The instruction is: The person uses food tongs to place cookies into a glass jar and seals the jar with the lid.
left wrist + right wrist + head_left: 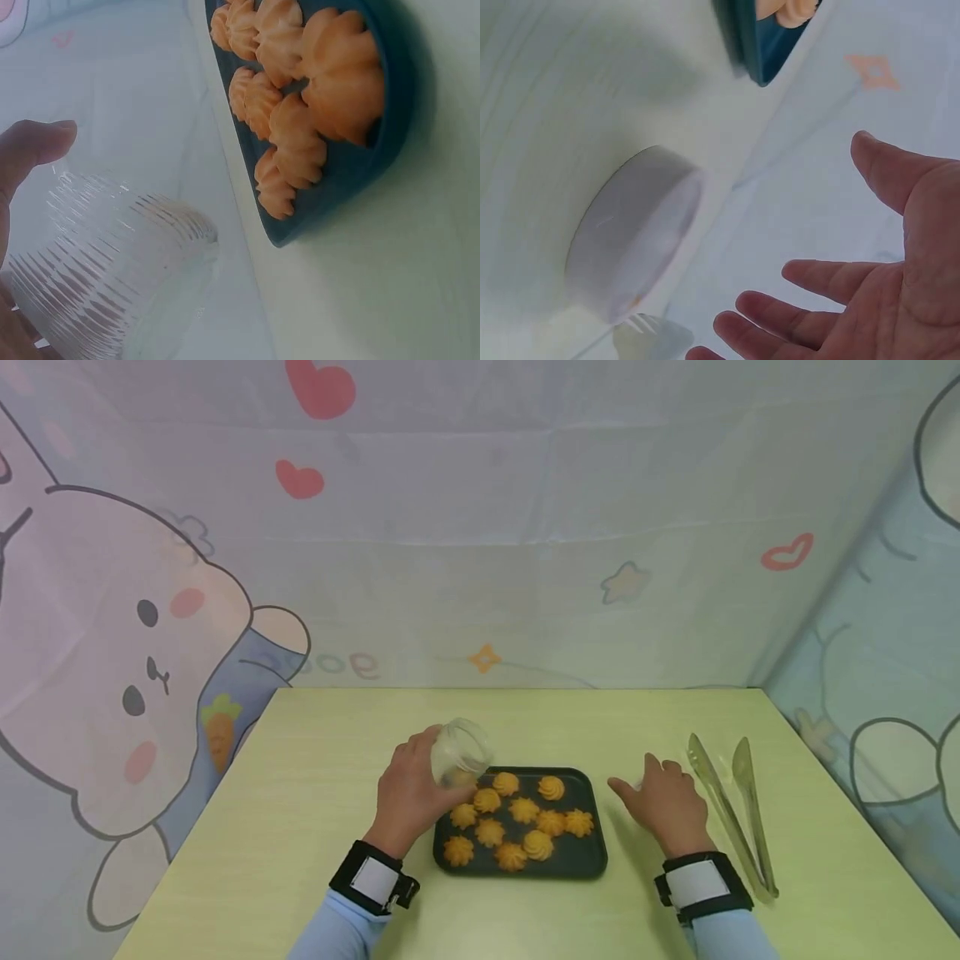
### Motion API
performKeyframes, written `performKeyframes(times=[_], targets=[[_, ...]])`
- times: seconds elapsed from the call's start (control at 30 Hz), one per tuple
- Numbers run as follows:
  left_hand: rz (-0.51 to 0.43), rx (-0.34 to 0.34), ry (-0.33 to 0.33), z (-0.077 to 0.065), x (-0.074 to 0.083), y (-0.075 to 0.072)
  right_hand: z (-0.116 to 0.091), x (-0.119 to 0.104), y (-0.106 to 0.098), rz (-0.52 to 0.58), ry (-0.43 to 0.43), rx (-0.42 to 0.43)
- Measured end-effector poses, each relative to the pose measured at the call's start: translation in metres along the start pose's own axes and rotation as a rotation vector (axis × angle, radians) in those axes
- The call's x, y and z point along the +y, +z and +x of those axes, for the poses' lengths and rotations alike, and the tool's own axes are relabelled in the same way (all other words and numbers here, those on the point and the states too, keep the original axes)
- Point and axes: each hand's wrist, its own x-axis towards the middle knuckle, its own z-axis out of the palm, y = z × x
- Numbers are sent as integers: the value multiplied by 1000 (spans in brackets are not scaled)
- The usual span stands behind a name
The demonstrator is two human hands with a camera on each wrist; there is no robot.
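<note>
Clear ribbed cup [459, 747], gripped in left hand [412, 789] near far-left corner of tray [573, 858], right hand [671, 806] spread and holding nothing; contents hard to make out, best held lightly, clear of the rim.

Head view: even, moderately bright, diffuse light; pale printed cloth backdrop [525, 493] tinted lavender at left, greenish toward right; soft, faint shadows on the pale yellow-green table [300, 768]. Wrist views hazy, low-contrast; highlights streak the clear ribbed container [112, 255], blurred shadow beside the dark green rectangular tray [744, 34].
</note>
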Motion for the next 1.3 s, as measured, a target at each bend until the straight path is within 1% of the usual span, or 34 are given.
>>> performKeyframes(times=[0.23,0.43,0.57,0.87,1.0,1.3], targets=[[-71,34,-93,1,-17,-2,-9,-9,0,17,-4,16],[-116,41,-157,0,-28,-3,-13,-12,-1,18,3,13],[-145,45,-196,-2,-36,0,-14,-12,-3,19,5,11],[-204,48,-313,-6,-50,6,-15,-8,-3,16,2,1],[-206,52,-342,-7,-56,10,-15,-6,-3,11,6,-7],[-209,49,-364,-12,-67,15,-16,-3,-3,10,24,-16]])
